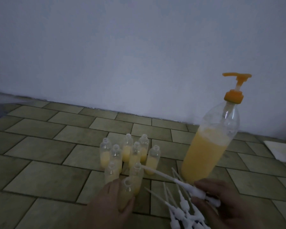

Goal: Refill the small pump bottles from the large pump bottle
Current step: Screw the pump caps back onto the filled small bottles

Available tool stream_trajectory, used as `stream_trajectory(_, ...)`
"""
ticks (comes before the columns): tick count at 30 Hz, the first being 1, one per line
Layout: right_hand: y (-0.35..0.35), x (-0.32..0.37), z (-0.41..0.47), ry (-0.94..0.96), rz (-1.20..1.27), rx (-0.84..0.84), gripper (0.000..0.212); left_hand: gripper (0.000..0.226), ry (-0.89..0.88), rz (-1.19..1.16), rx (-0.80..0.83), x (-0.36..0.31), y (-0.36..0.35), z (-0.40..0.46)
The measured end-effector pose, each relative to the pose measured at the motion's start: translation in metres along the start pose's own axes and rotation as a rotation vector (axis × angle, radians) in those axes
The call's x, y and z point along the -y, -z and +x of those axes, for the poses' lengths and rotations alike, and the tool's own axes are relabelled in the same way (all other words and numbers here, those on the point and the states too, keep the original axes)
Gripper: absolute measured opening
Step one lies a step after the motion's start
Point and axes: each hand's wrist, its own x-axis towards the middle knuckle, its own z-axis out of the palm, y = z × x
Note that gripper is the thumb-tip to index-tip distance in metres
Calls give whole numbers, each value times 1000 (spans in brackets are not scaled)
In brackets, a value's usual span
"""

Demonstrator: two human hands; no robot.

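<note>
Here, nine small bottles (153,157), one large bottle (208,151).

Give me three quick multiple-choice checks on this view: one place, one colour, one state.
1. In the head view, the large pump bottle stands where relative to the cluster of small bottles?
A. To its left
B. To its right
C. In the middle of it

2. What colour is the large bottle's pump head?
A. White
B. Blue
C. Orange

3. What is the right hand doing?
A. Resting open on the floor
B. Gripping a white pump with a long tube
C. Pressing the large bottle's pump

Answers:
1 B, the tall bottle is on the right side of the picture and the cluster sits nearer the centre.
2 C, the head and collar are orange.
3 B, the fingers are curled round the pump body and its tube points toward the small bottles.
</note>
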Motion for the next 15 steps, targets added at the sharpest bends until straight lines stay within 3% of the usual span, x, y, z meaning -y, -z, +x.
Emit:
stream_trajectory(8, 13, 28, 27, 65, -72, 56, 26, 44, -177, -210, -230, -16, 33, 5)
stream_trajectory(15, 29, 35, 51, 124, -85, 57, 24, 59, -135, -152, -208, -19, 47, 3)
